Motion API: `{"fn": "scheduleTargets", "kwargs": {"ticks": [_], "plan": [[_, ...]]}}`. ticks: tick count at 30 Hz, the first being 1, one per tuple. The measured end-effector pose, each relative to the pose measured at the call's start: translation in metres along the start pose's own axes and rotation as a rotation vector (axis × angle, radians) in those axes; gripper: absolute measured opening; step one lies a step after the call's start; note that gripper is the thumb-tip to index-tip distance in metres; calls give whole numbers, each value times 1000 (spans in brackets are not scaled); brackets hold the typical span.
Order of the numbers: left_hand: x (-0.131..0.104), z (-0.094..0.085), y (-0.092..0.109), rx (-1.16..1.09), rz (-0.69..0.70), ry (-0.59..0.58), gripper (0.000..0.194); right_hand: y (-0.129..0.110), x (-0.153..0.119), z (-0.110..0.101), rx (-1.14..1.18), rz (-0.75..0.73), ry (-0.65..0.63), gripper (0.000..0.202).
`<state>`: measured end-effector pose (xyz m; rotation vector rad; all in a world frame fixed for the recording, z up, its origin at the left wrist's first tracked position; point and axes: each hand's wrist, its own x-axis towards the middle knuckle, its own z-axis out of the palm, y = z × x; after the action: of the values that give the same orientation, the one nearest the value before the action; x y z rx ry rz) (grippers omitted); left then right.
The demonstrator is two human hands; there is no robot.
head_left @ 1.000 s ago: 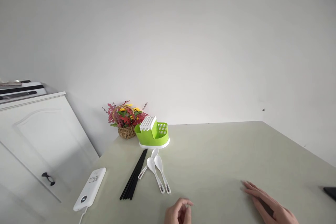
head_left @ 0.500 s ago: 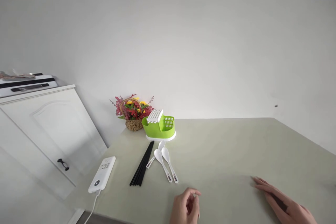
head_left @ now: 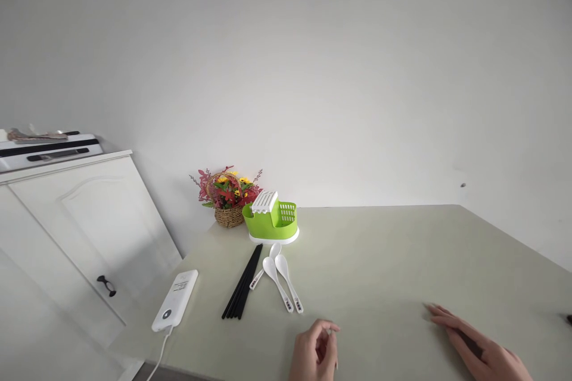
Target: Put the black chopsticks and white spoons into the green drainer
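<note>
My left hand rests at the table's near edge, its fingers curled together with nothing visible in them. To the right, my right hand lies on the table with its fingers stretched out, holding nothing. Three white spoons lie beyond my left hand, one partly under the others. Beside them on the left is a bundle of black chopsticks. Behind these stands a green basket holder with a white slatted top and white base.
A woven basket of red and yellow flowers stands behind the holder at the left. A white power bank with a cable lies at the table's left edge. A white cabinet stands left of the table, and a wall rises behind.
The view has shifted slightly, so the table items appear a little lower. Both hands keep nearly the same pose, and a dark object now shows at the right edge.
</note>
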<state>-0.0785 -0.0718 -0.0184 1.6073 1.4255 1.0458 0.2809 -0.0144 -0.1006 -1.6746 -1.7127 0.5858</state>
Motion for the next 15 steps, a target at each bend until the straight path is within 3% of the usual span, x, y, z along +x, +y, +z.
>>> {"fn": "scheduleTargets", "kwargs": {"ticks": [9,15], "plan": [[-5,-7,21,11,3,8,40,-2,-2,-1,-29,-29,13,43],[-7,-3,4,8,4,24,49,5,1,1,27,-6,-6,43]]}}
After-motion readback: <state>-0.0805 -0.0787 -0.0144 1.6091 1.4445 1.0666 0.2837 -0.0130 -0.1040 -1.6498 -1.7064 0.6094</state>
